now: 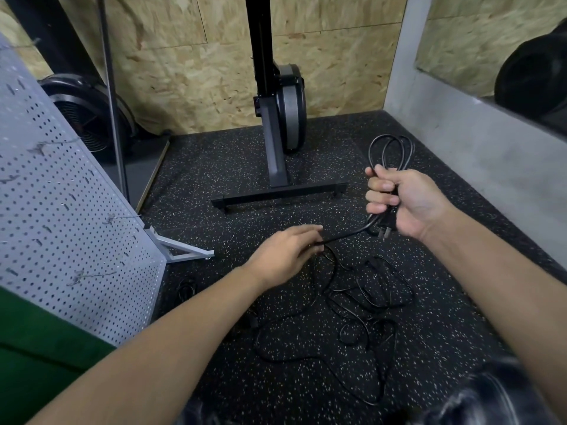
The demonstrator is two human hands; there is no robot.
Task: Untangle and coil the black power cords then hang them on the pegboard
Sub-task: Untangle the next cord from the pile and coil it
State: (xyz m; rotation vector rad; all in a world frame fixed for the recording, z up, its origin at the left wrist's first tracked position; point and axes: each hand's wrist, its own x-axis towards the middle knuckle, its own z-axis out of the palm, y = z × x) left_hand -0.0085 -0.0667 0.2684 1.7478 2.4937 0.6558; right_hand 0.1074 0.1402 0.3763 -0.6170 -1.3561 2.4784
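cord half coiled in my right fist

my right hand (pixel 405 204) is clenched round the black power cord (pixel 391 154), thin glossy loops standing above my knuckles, the pronged plug (pixel 385 230) poking out below my palm. one strand runs down to my left hand (pixel 288 253), whose fingertips pinch it. the rest is a loose tangle (pixel 352 302), hard to trace against the speckled rubber floor (pixel 306 154). the perforated grey pegboard (pixel 61 210) stands at my left, cut off by the frame

Bare left forearm (pixel 171 335), bare right forearm (pixel 497 277).
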